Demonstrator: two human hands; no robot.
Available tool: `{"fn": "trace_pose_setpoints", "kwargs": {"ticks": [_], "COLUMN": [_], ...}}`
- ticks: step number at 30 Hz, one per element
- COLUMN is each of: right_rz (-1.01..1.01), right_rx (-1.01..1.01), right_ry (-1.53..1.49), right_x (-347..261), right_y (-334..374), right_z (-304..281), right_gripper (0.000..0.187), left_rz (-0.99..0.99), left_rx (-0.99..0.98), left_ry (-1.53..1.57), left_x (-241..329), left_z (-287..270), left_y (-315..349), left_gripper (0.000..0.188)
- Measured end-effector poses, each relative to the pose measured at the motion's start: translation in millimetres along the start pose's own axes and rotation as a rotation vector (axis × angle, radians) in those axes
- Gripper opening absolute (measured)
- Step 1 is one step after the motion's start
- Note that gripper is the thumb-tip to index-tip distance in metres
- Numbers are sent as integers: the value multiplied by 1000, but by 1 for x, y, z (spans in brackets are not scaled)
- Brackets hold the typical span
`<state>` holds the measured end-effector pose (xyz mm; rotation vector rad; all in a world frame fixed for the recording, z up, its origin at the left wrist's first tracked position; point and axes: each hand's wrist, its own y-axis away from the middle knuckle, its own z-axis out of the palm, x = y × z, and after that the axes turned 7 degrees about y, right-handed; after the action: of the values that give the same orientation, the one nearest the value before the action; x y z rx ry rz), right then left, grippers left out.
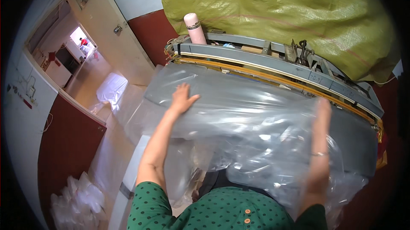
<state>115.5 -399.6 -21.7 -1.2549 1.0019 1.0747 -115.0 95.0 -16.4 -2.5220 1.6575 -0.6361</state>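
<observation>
A large sheet of clear plastic film (252,117) lies across a grey work surface (358,140) and hangs in crumpled folds over its near edge. My left hand (183,98) rests on the film towards the left end, its fingers apart and nothing in them. Over the right part of the sheet is my right hand (323,109), close to the machine's long bar; motion smears its fingers, so their hold on the film cannot be made out. Behind the sheet runs a long sealing-type machine with a grey metal beam (273,61) and an orange-yellow strip (273,80).
A pink flask (194,28) stands behind the beam at the left. Yellow-green woven sheeting (277,8) covers the back. Leftward, an open door (113,25) shows a corridor with a distant person. Bundled plastic bags (81,200) lie on the floor at lower left.
</observation>
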Motion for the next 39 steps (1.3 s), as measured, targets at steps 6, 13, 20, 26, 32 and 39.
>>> {"fn": "trace_pose_setpoints", "kwargs": {"ticks": [6,13,20,26,32,39], "right_rz": [-13,335,217,7,93,75], "right_rx": [461,703,646,688,753,722], "right_ry": [1164,1726,1765,1816,1758,1655], "right_x": [34,-15,-17,-12,-25,-23], "right_y": [-37,11,-8,-10,-4,-20], "right_z": [-412,-457,-439,-434,-415,-400], "right_gripper": [29,38,26,31,31,31], "left_rz": [-398,7,-12,267,604,644], "left_rx": [-363,30,82,-591,-1340,-1474], "left_ry": [-51,-51,117,1210,977,1293], "left_x": [30,-20,-24,279,395,415], "left_z": [-73,5,49,-6,38,88], "left_y": [12,-30,-106,-13,159,195], "left_gripper": [36,50,47,33,48,26]}}
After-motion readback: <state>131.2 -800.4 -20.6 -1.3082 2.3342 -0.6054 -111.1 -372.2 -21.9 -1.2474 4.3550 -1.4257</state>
